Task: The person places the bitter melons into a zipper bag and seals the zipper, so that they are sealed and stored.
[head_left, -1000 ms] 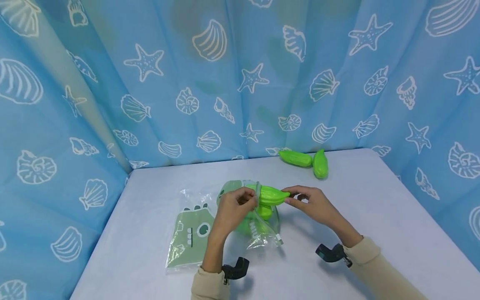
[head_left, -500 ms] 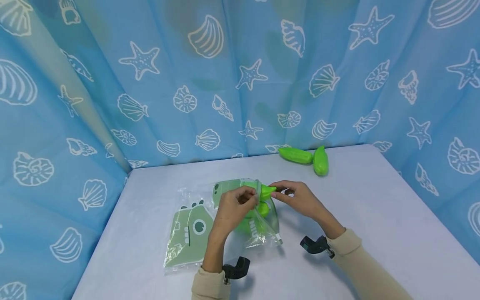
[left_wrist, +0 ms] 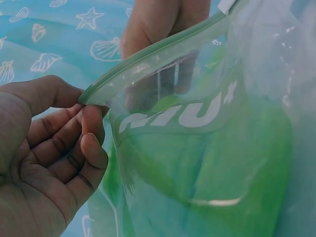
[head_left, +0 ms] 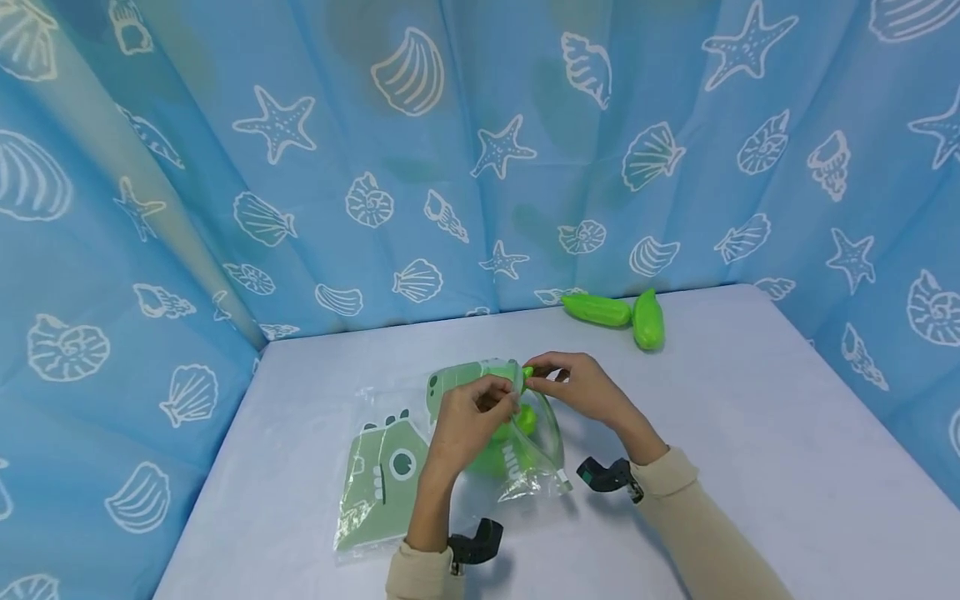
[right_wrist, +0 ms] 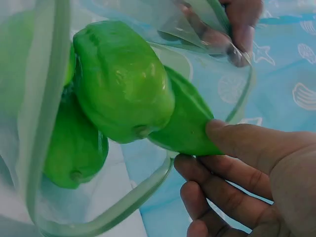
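Observation:
A clear zip bag with a green cartoon print (head_left: 517, 457) stands with its mouth toward the right. My left hand (head_left: 468, 421) pinches its green zip edge (left_wrist: 148, 59) between thumb and fingers. At the mouth, my right hand (head_left: 583, 387) grips the tapered end of a bright green ribbed gourd (right_wrist: 190, 121) between thumb and fingers. Most of that gourd is inside the bag, and only its tip (head_left: 528, 372) shows past the edge in the head view. Inside the bag lie other green gourds, one plump and close (right_wrist: 123, 81), another below it (right_wrist: 74, 150).
Two more green gourds, one lying crosswise (head_left: 597, 310) and one pointing away (head_left: 648, 321), rest at the table's back edge. Another clear bag with a one-eyed green monster print (head_left: 382, 487) lies flat at left. A blue shell-patterned curtain (head_left: 420, 208) hangs behind the white table (head_left: 735, 433).
My right hand has moved left, sliding the gourd through the bag's mouth until little more than its tip sticks out. My left hand has kept its pinch on the edge.

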The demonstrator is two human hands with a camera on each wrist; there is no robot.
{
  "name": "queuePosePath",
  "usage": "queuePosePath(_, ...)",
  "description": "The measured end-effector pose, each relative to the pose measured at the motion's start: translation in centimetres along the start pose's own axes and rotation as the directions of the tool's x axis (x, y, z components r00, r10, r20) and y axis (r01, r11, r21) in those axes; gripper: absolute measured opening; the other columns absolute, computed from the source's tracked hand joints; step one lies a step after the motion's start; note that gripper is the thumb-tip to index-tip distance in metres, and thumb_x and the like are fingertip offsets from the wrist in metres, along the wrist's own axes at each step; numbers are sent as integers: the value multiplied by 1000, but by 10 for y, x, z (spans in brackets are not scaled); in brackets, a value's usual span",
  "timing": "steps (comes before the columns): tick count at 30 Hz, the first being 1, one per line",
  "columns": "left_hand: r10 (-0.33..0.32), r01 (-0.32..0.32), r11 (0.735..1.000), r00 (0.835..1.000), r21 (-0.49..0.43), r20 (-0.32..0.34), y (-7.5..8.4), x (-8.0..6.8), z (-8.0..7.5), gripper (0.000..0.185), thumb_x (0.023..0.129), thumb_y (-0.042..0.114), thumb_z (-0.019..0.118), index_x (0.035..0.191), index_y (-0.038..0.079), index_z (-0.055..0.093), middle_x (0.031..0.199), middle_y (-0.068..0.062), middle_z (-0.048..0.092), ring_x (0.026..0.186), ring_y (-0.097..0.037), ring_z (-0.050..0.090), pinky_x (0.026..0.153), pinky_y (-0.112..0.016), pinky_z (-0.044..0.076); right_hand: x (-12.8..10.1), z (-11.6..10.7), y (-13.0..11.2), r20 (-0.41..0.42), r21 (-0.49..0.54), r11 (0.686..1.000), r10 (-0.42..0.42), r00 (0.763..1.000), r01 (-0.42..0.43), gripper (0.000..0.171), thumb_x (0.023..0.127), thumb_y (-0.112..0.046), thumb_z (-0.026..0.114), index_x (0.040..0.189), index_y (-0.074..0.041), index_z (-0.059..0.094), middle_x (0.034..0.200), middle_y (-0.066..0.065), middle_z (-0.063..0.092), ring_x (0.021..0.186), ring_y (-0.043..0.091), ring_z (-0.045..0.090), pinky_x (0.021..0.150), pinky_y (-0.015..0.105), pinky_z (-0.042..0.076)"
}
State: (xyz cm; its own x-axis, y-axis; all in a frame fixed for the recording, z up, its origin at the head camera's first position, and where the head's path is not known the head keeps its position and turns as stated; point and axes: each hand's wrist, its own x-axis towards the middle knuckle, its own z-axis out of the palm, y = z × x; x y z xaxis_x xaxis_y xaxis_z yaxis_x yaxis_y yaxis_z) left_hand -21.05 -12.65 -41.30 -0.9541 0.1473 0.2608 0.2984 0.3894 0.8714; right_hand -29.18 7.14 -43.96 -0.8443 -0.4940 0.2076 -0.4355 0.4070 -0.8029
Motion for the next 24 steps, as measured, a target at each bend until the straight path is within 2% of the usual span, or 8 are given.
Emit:
queuePosePath(4, 10, -10, 1000, 1000, 14, -3, 2, 1, -3, 17, 90, 25, 60, 98, 12, 66, 77, 3, 65, 65, -12, 62, 59, -27, 51, 1, -5, -5, -42, -60, 998, -22, 999, 19, 23, 86, -37, 62, 108, -27, 64, 93, -13, 63, 88, 6, 57, 76, 34, 44)
queuePosePath(7, 15, -15, 1000, 1000, 24, -19, 4, 3, -7, 16, 90, 25, 60, 98, 12, 66, 77, 4, 64, 65, -11, 61, 59, -28, 51, 2, -14, -10, -109, -80, 996, -38, 993, 29, 21, 87, -35, 63, 106, -27, 64, 93, -13, 64, 88, 6, 57, 76, 35, 44)
queuePosePath(9, 18, -18, 999, 1000, 27, -26, 5, 4, -8, 16, 90, 25, 60, 97, 13, 66, 78, 4, 64, 65, -10, 61, 59, -27, 51, 1, -21, -11, -175, -95, 995, -50, 983, 34, 20, 87, -34, 62, 105, -25, 64, 94, -12, 64, 89, 6, 57, 76, 36, 45)
queuePosePath(12, 10, -9, 1000, 999, 24, -34, 6, 3, -8, 14, 89, 25, 61, 96, 14, 66, 78, 5, 64, 65, -9, 61, 58, -27, 51, -3, -35, -10, -294, -124, 992, -59, 954, 23, 20, 88, -31, 62, 104, -20, 66, 94, -7, 64, 89, 9, 57, 76, 37, 45)
queuePosePath(17, -3, 3, 1000, 999, 1, -40, 4, -1, -4, 13, 89, 23, 62, 96, 13, 66, 78, 5, 64, 65, -10, 61, 57, -27, 51, -3, -62, 7, -412, -201, 978, -33, 910, -56, 22, 89, -27, 61, 104, -12, 66, 95, 2, 63, 90, 17, 55, 76, 36, 42)
queuePosePath(21, -10, 10, 1000, 1000, -17, -26, 3, -2, 0, 14, 89, 23, 62, 96, 12, 66, 78, 3, 65, 66, -12, 62, 58, -28, 51, -1, -86, 30, -444, -279, 951, -1, 896, -137, 27, 89, -25, 60, 107, -5, 64, 97, 9, 62, 93, 25, 55, 78, 41, 42)
queuePosePath(24, -12, 12, 1000, 1000, -23, -12, 2, -2, 2, 14, 89, 23, 61, 97, 12, 66, 78, 2, 64, 67, -14, 62, 58, -28, 51, -1, -100, 48, -455, -353, 909, 38, 889, -220, 36, 88, -28, 61, 110, 0, 61, 101, 15, 60, 96, 32, 50, 80, 48, 37)
